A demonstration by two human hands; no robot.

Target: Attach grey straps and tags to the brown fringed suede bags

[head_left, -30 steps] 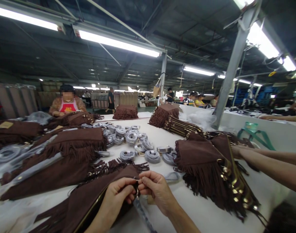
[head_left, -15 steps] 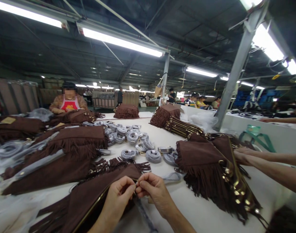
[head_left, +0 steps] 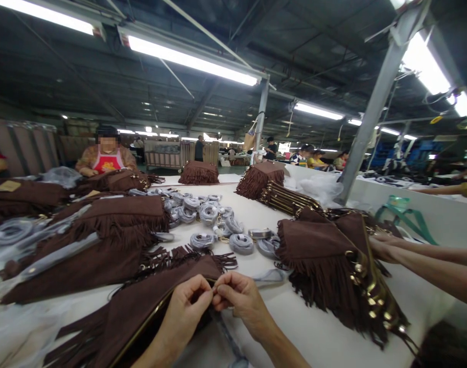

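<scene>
My left hand (head_left: 187,304) and my right hand (head_left: 246,302) meet at the end of a brown fringed bag (head_left: 137,301), fingertips pinched together. What they pinch is small and hidden by the fingers. The bag lies on the table with its gold zipper (head_left: 151,321) facing me, passing beside my left hand. Below my right hand hangs a grey wrapped strap (head_left: 226,332). Just past my hands are coiled grey-wrapped straps (head_left: 241,244), several with gold clasps.
More brown fringed bags (head_left: 126,212) lie on the left, and a stack of bags (head_left: 318,240) stands on the right. A co-worker's arms (head_left: 421,258) reach to that stack. Another person (head_left: 107,156) sits across the white table (head_left: 252,212). Clear plastic (head_left: 22,332) lies front left.
My hands stay pinched together at the bag's end, with only a slight shift. The camera view has tilted a little. The person across has raised their head slightly.
</scene>
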